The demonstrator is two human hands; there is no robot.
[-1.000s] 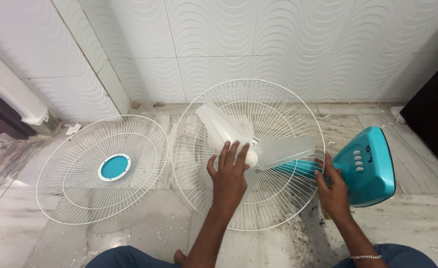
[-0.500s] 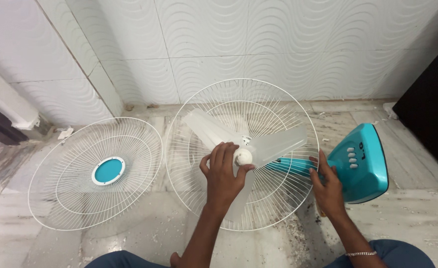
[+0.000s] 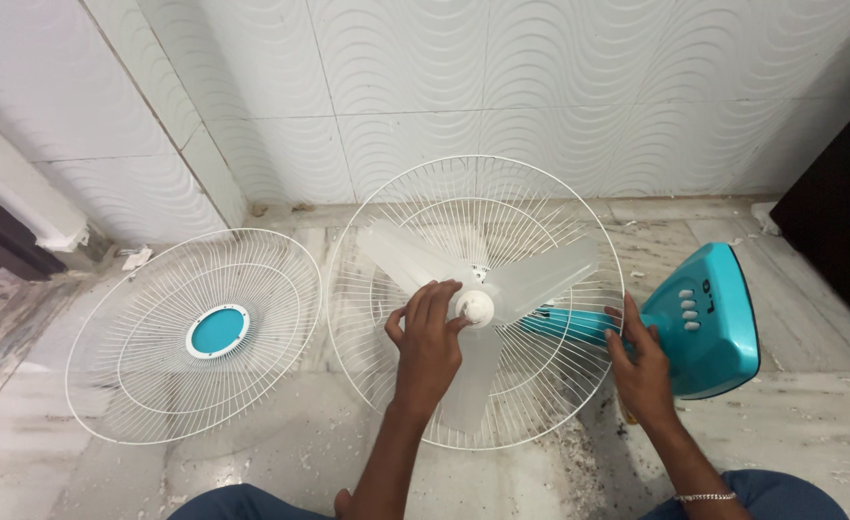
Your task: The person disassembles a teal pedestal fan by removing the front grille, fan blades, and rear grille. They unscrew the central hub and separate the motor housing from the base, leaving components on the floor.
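The left hand (image 3: 427, 339) has its fingertips pinched around the white hub cap (image 3: 474, 308) at the centre of the translucent fan blade (image 3: 531, 279), which sits inside the rear wire guard (image 3: 483, 188) on the marble floor (image 3: 810, 414). The right hand (image 3: 643, 371) wraps around the teal fan neck (image 3: 569, 327) beside the teal base (image 3: 709, 323). The detached front guard (image 3: 194, 332) lies flat just to the left.

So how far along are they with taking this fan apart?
Done: the front grille is off and lies flat on the floor. In hand: the left hand has its fingers at the white hub cap, while the right hand steadies the teal stem. Left: the blades and rear grille remain mounted.
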